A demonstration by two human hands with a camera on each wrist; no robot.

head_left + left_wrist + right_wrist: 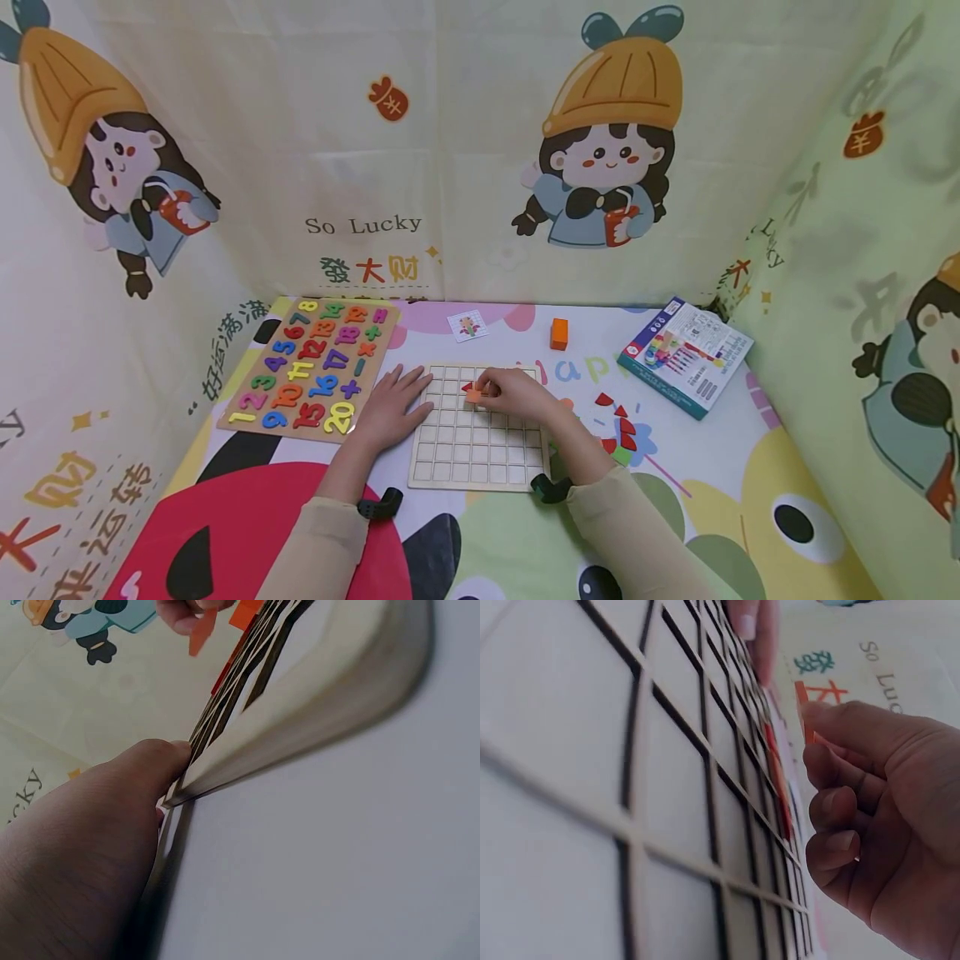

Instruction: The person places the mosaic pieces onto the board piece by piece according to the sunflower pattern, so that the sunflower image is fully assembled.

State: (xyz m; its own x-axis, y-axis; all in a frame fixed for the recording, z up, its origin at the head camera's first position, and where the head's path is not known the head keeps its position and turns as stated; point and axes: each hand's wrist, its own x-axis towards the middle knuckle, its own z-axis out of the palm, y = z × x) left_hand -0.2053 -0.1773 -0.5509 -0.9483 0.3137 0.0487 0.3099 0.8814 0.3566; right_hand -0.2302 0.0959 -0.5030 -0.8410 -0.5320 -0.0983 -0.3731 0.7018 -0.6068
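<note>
A wooden grid board point(480, 476) lies on the printed tabletop. My left hand point(392, 408) rests at its left side, fingers mostly straight, and in the left wrist view the thumb point(161, 761) touches the board's edge. Over the upper part of the grid, my right hand point(519, 393) pinches a small orange tile point(802, 701) between thumb and finger. The right wrist view shows this tile held up off the board, its other fingers curled loosely. Red and orange pieces point(779, 780) sit in the grid just below; the right hand partly hides them in the head view.
A board of colourful numbers point(300, 367) lies on the left. Behind the grid are a small picture card point(468, 326) and an orange block point(558, 334). Red pieces point(627, 426) and a green piece point(622, 455) lie to the right, near a teal-edged box point(684, 358).
</note>
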